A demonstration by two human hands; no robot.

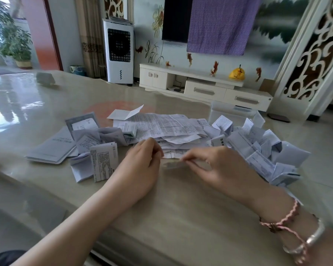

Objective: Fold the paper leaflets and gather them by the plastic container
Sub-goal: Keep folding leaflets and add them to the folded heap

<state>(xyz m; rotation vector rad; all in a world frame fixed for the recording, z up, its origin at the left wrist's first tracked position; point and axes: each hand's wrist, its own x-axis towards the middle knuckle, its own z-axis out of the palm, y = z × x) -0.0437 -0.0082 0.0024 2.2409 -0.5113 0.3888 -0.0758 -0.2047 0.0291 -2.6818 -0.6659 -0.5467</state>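
Left hand (142, 162): fingers curled, pinching the left end of a small paper strip (171, 155).
Right hand (219, 166): pinches its right end.
Leaflets (161, 127): spread mid-table.
Plastic container (231, 112): at far right edge.
Table (181, 208): bare near edge.

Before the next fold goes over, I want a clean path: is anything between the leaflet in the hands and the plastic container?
Yes. A heap of folded leaflets lies between the strip of paper that both hands pinch, left and right, and the clear plastic container at the table's far right edge.
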